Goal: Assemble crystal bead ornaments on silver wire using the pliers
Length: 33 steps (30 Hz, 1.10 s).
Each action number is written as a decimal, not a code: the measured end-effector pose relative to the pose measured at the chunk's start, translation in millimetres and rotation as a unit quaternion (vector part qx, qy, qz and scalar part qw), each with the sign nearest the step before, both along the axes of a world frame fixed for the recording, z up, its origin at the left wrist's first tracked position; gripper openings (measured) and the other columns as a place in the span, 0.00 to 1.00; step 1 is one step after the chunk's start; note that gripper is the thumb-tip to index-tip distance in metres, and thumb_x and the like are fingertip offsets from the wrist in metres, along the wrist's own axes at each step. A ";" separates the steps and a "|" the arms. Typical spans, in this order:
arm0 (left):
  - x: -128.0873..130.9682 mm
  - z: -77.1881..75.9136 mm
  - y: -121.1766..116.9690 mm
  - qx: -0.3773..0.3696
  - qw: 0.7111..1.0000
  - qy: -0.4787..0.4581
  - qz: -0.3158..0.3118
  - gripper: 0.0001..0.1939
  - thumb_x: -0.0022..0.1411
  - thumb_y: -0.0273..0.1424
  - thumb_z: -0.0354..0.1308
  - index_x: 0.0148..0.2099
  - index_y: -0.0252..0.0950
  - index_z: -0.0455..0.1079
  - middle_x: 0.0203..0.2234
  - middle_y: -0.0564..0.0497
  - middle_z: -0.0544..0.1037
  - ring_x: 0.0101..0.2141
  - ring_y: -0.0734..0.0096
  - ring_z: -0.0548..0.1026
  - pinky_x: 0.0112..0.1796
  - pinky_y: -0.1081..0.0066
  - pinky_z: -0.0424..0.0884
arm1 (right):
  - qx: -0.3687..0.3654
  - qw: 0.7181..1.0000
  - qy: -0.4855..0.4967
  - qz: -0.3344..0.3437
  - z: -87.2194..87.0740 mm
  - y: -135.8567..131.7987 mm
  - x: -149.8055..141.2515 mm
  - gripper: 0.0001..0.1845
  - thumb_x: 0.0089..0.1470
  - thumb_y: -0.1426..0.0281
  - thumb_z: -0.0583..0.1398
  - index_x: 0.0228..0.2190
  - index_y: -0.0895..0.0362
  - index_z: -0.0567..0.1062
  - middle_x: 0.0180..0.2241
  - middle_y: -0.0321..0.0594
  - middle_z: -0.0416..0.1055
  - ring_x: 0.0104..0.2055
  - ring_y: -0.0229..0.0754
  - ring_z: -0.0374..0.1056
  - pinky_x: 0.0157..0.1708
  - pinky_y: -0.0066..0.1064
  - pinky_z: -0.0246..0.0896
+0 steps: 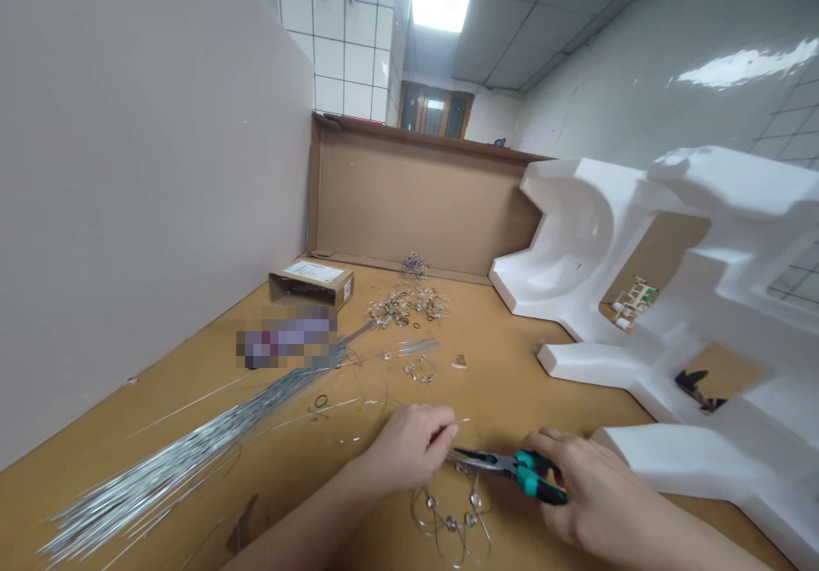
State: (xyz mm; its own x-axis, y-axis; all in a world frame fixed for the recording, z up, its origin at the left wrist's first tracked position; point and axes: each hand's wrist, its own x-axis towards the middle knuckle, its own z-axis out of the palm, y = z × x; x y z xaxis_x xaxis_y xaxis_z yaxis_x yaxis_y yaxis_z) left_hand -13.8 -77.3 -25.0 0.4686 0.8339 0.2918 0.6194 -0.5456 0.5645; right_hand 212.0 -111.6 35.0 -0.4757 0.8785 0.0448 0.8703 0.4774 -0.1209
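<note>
My left hand (415, 445) is closed in a pinch on a thin wire, whose short end pokes out past the fingertips. In my right hand (582, 486) is a pair of long-nose pliers (505, 463) with teal and black handles; their tips reach my left fingertips. Just below the jaws lies a bent-wire ring (451, 522) with several small round coils and loops. Whether it joins the pinched wire is hidden by my fingers. A similar smaller wire piece (421, 370) rests farther up the table.
A long bundle of straight wires (192, 451) spreads over the left of the table. Behind are a heap of bent wire pieces (413, 302), a small open cardboard box (311, 283) and a blurred purple item (291, 336). White foam packing (576, 230) borders the right side.
</note>
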 end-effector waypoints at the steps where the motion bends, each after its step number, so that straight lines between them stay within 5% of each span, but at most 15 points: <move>1: -0.5 -1.2 0.9 -0.006 1.000 -0.004 0.008 0.14 0.61 0.32 0.42 0.24 0.37 0.58 0.17 0.57 0.60 0.20 0.75 0.58 0.22 0.75 0.48 | -0.013 1.000 0.013 -0.009 -1.0 0.7 1.4 0.12 0.38 0.76 0.52 0.27 0.51 0.68 0.25 0.33 0.69 0.26 0.39 0.64 0.24 0.27 0.49; 8: -7.1 -1.9 7.5 -0.061 0.996 -0.053 0.026 0.14 0.61 0.35 0.42 0.25 0.37 0.59 0.16 0.59 0.56 0.19 0.77 0.55 0.22 0.76 0.47 | 0.049 0.990 -0.010 -0.128 -34.7 17.3 16.8 0.06 0.48 0.68 0.52 0.28 0.54 0.68 0.27 0.38 0.70 0.29 0.43 0.67 0.25 0.28 0.52; 14: -11.5 3.2 7.1 -0.096 0.993 -0.065 -0.008 0.13 0.59 0.37 0.45 0.27 0.36 0.63 0.18 0.59 0.59 0.21 0.78 0.57 0.22 0.78 0.50 | 0.147 0.983 -0.030 -0.102 -72.5 22.6 22.3 0.11 0.50 0.66 0.54 0.36 0.56 0.70 0.32 0.43 0.69 0.37 0.46 0.66 0.32 0.32 0.58; 19: -10.3 7.2 5.1 -0.072 0.996 -0.044 -0.024 0.12 0.59 0.36 0.47 0.28 0.36 0.66 0.23 0.56 0.67 0.24 0.76 0.62 0.25 0.78 0.55 | 0.132 0.987 0.023 -0.091 -68.3 27.2 17.1 0.15 0.51 0.63 0.54 0.39 0.57 0.71 0.36 0.46 0.69 0.41 0.49 0.64 0.39 0.40 0.58; 22: -9.1 7.6 5.2 -0.057 0.997 -0.031 -0.035 0.13 0.59 0.36 0.47 0.30 0.36 0.69 0.24 0.54 0.68 0.25 0.75 0.64 0.27 0.78 0.57 | 0.050 0.983 0.166 -0.065 -54.3 31.1 1.8 0.16 0.54 0.63 0.51 0.38 0.56 0.73 0.38 0.45 0.69 0.41 0.45 0.64 0.40 0.37 0.58; 27: -6.4 5.2 5.1 -0.006 0.999 0.016 -0.041 0.12 0.59 0.35 0.48 0.30 0.36 0.69 0.24 0.54 0.68 0.27 0.75 0.65 0.28 0.77 0.57 | -0.240 0.878 0.412 -0.035 -39.3 36.3 -35.6 0.18 0.50 0.57 0.55 0.31 0.58 0.74 0.23 0.34 0.68 0.17 0.30 0.56 0.19 0.24 0.52; 30: -4.1 3.3 5.3 0.018 0.999 0.029 -0.027 0.12 0.60 0.34 0.48 0.30 0.37 0.69 0.24 0.53 0.68 0.28 0.73 0.66 0.29 0.76 0.57 | -0.311 0.826 0.470 -0.024 -43.0 40.1 -48.1 0.18 0.47 0.57 0.58 0.24 0.60 0.74 0.14 0.28 0.60 0.14 0.27 0.49 0.16 0.22 0.43; 33: -0.9 2.8 4.9 0.018 1.000 0.024 -0.002 0.12 0.60 0.34 0.48 0.30 0.37 0.70 0.25 0.52 0.69 0.29 0.72 0.66 0.29 0.76 0.57 | -0.350 0.775 0.524 -0.044 -53.4 43.6 -50.4 0.19 0.43 0.56 0.61 0.26 0.60 0.74 0.18 0.31 0.65 0.14 0.26 0.52 0.14 0.21 0.43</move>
